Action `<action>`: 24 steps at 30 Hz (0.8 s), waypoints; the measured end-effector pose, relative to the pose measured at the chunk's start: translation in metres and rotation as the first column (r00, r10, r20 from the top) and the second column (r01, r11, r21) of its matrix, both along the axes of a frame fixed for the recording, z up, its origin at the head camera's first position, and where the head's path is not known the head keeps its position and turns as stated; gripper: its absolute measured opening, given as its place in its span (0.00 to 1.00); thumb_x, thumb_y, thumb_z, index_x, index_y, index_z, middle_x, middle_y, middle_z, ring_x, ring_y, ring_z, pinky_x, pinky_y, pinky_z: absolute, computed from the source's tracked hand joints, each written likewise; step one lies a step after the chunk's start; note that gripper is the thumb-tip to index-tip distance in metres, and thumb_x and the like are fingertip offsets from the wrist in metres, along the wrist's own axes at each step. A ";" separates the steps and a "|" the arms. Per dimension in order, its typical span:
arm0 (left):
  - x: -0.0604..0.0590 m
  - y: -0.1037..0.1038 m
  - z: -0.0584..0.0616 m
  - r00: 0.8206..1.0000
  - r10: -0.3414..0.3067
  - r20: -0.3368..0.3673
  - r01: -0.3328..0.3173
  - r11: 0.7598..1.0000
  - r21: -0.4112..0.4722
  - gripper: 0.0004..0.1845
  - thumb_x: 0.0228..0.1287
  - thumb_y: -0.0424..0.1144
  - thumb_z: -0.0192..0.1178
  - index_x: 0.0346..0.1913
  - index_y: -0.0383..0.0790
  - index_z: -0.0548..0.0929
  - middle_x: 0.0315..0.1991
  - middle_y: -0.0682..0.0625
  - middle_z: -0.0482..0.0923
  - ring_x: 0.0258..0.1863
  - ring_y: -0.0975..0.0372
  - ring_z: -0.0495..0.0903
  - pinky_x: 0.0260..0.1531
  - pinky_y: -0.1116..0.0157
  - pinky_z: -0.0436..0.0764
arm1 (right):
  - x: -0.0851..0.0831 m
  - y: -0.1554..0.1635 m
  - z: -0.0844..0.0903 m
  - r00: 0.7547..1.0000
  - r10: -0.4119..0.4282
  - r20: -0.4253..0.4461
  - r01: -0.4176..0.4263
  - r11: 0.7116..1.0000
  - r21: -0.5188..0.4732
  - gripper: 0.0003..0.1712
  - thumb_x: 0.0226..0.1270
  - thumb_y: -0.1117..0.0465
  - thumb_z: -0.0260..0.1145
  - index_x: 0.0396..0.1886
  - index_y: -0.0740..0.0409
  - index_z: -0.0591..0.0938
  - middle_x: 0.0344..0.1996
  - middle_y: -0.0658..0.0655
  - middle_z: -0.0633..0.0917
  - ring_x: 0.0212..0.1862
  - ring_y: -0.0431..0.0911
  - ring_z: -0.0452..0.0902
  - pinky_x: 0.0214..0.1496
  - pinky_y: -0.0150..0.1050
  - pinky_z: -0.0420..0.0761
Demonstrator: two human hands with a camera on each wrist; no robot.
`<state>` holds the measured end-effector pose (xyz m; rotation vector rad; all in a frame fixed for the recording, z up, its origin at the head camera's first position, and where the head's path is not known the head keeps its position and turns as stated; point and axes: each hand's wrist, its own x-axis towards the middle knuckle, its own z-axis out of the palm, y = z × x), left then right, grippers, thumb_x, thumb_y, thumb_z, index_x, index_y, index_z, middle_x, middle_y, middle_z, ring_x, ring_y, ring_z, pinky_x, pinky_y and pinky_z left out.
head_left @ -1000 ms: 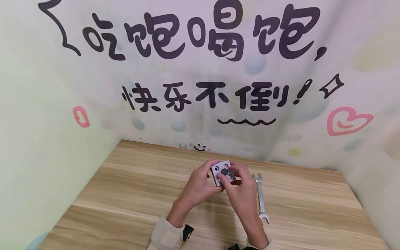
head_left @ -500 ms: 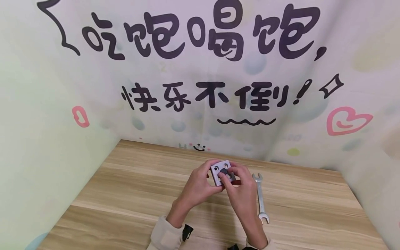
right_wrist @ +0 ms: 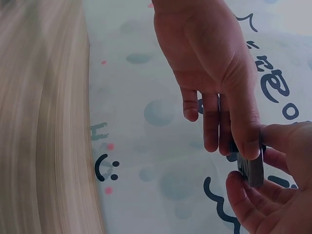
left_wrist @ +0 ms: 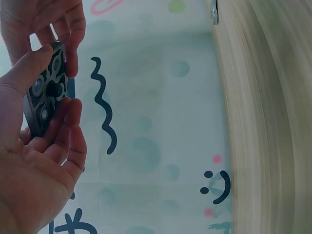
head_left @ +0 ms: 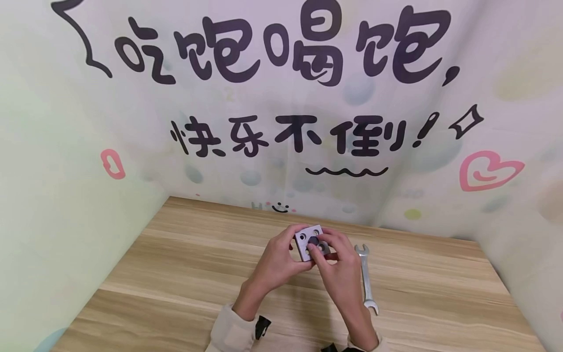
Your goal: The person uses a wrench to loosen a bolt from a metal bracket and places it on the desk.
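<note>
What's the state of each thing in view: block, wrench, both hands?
block: held above the table, holed face toward the head camera, dark round part in its middle
left hand: grips the block's left side
right hand: fingers pinch the dark part on the block's face
wrench: flat on the table, right of the hands, untouched

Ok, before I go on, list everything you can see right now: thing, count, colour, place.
metal block: one, grey, with round holes and a dark round part at the centre of its face, held above the table between both hands.
wrench: one, silver, open-ended, flat on the table right of the hands.
table: one, light wood grain.
backdrop: one, pale with black lettering, pink hearts and a smiley, behind and beside the table.
left hand: one, grips the block's left side.
right hand: one, fingertips on the block's face.
sleeves: two, beige.
</note>
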<state>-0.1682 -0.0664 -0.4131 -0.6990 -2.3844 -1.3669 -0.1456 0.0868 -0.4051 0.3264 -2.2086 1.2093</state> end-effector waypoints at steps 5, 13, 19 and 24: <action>0.000 0.000 0.001 1.000 0.005 0.000 -0.005 1.000 0.003 0.36 0.46 0.34 0.79 0.60 0.39 0.76 0.52 0.49 0.82 0.38 0.63 0.77 0.36 0.66 0.77 | 0.000 0.001 0.000 1.000 0.021 0.012 -0.021 1.000 -0.004 0.13 0.57 0.66 0.75 0.43 0.61 0.87 0.50 0.58 0.84 0.43 0.47 0.83 0.32 0.32 0.83; 0.000 -0.001 0.001 1.000 0.006 0.003 -0.006 1.000 0.001 0.35 0.46 0.35 0.78 0.60 0.39 0.76 0.51 0.49 0.82 0.38 0.64 0.77 0.36 0.67 0.76 | 0.000 0.002 0.001 0.998 0.047 0.029 -0.047 0.999 0.002 0.13 0.58 0.68 0.74 0.45 0.62 0.87 0.51 0.59 0.84 0.46 0.48 0.83 0.34 0.31 0.83; -0.001 -0.002 0.000 1.000 0.000 0.012 0.000 1.000 0.003 0.36 0.47 0.36 0.78 0.61 0.40 0.75 0.51 0.49 0.82 0.38 0.64 0.77 0.35 0.67 0.77 | 0.000 0.003 0.001 0.998 0.058 -0.001 -0.057 0.998 0.027 0.13 0.58 0.70 0.73 0.45 0.62 0.87 0.51 0.60 0.84 0.46 0.49 0.83 0.33 0.33 0.83; 0.000 -0.002 0.001 1.000 -0.002 0.027 0.002 1.000 0.007 0.36 0.48 0.36 0.78 0.62 0.40 0.74 0.51 0.49 0.82 0.38 0.64 0.77 0.36 0.63 0.78 | 0.000 0.004 0.002 0.998 0.063 -0.002 -0.063 0.997 0.039 0.14 0.59 0.71 0.72 0.46 0.61 0.87 0.51 0.60 0.84 0.46 0.49 0.83 0.33 0.33 0.82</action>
